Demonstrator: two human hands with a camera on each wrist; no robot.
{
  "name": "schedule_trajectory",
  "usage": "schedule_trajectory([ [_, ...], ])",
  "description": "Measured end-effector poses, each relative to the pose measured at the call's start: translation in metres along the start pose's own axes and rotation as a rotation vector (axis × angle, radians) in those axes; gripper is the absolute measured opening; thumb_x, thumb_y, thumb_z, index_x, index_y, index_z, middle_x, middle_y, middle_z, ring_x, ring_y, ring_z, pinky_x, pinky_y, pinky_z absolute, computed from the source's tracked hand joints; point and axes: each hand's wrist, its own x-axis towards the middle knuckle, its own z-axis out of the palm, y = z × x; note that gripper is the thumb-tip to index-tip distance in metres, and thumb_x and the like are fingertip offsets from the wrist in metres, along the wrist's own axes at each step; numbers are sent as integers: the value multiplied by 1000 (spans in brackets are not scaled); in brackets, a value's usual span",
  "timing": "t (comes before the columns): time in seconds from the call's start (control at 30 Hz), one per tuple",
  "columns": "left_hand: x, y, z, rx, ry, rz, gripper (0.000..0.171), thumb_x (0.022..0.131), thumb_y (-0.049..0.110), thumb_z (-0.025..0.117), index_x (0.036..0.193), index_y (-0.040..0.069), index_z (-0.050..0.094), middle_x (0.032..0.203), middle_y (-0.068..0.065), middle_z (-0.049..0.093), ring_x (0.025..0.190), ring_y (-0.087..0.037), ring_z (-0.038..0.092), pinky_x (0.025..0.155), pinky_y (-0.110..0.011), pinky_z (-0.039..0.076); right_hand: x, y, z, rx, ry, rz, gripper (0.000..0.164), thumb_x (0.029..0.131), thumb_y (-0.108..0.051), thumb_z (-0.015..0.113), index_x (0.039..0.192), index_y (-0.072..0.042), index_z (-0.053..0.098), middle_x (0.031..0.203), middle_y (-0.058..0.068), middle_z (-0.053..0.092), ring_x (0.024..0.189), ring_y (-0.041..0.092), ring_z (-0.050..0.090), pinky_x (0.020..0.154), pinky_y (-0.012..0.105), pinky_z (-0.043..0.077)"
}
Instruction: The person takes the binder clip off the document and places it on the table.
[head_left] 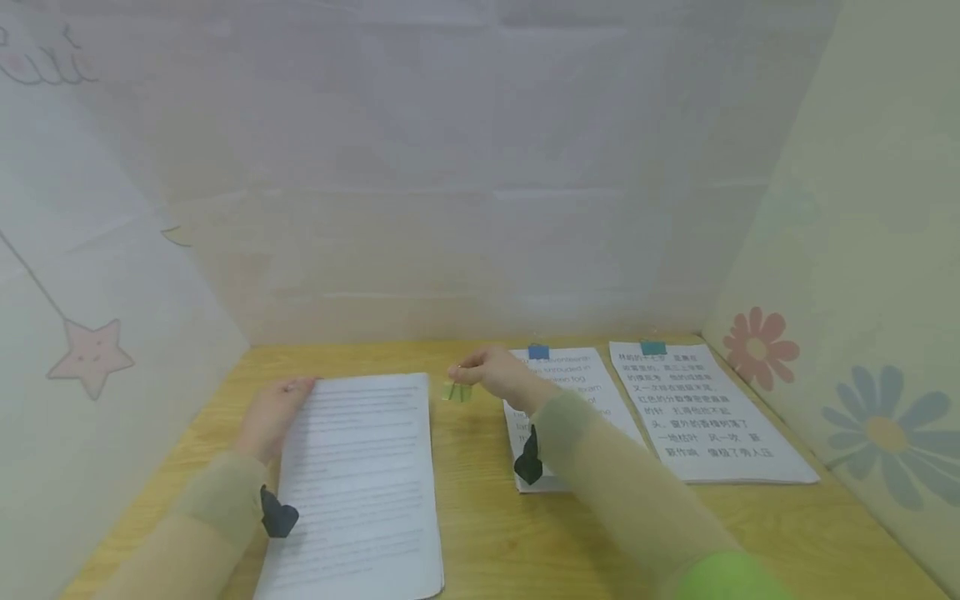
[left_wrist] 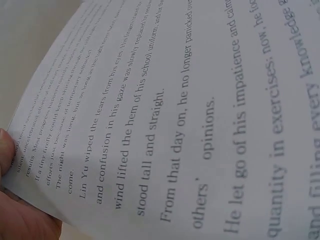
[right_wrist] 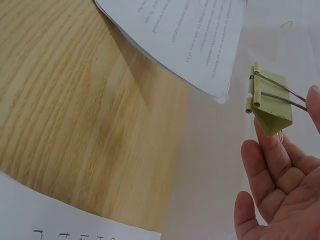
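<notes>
A stack of printed sheets (head_left: pixel 360 483) lies on the left of the wooden table, its far end tilted up. My left hand (head_left: pixel 272 415) grips its far left corner. In the left wrist view the thumb (left_wrist: pixel 5 152) lies over the printed page (left_wrist: pixel 150 120), with the fingers behind it. To the right of the stack, my right hand (head_left: pixel 504 375) holds a yellow-green binder clip (right_wrist: pixel 274 95) by its wire handles, between thumb and fingers. The clip is in the air, a short gap from the stack's far right corner.
Two more paper stacks lie at the right: one with a blue binder clip (head_left: pixel 538 352) at its far edge, partly hidden by my right arm, and one (head_left: pixel 712 442) with a teal binder clip (head_left: pixel 652 347). Printed cloth walls (head_left: pixel 480 208) enclose the table's back and sides.
</notes>
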Motion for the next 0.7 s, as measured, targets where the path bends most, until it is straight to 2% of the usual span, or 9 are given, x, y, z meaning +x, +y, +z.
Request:
schedule_trajectory([
  [0.17, 11, -8, -6, -16, 55, -41, 71, 77, 65, 35, 121, 11, 48, 124, -13, 43, 111, -31, 36, 89, -48, 26, 0, 0, 10, -31, -6, -1, 49, 64, -57, 63, 99, -23, 58, 104, -7, 52, 106, 24, 41, 87, 49, 31],
  [0.27, 18, -8, -10, 13, 79, -25, 71, 78, 64, 35, 120, 9, 49, 126, -14, 41, 115, -34, 32, 91, -51, 22, 1, -1, 17, -36, -27, 10, 47, 65, -57, 63, 99, -25, 58, 104, -8, 51, 107, 24, 41, 86, 50, 31],
  [0.33, 23, -5, -13, 69, 85, -3, 70, 80, 63, 33, 121, 8, 48, 127, -15, 40, 117, -36, 29, 92, -53, 20, 3, 0, 23, -44, -34, 7, 45, 65, -56, 63, 98, -26, 59, 103, -9, 52, 105, 24, 43, 85, 50, 32],
  [0.5, 35, 1, -19, 130, 100, 13, 65, 82, 59, 32, 120, 9, 50, 126, -16, 41, 117, -37, 29, 92, -53, 20, 10, 3, 39, -52, -66, -34, 38, 66, -53, 64, 91, -24, 63, 98, -10, 54, 97, 17, 48, 82, 42, 37],
  [0.7, 50, -5, -23, 182, 136, 22, 66, 84, 57, 33, 119, 5, 50, 125, -19, 41, 116, -40, 29, 92, -51, 21, 14, 5, 55, -79, -80, -39, 36, 65, -51, 66, 88, -24, 62, 93, -11, 55, 90, 15, 49, 77, 40, 39],
])
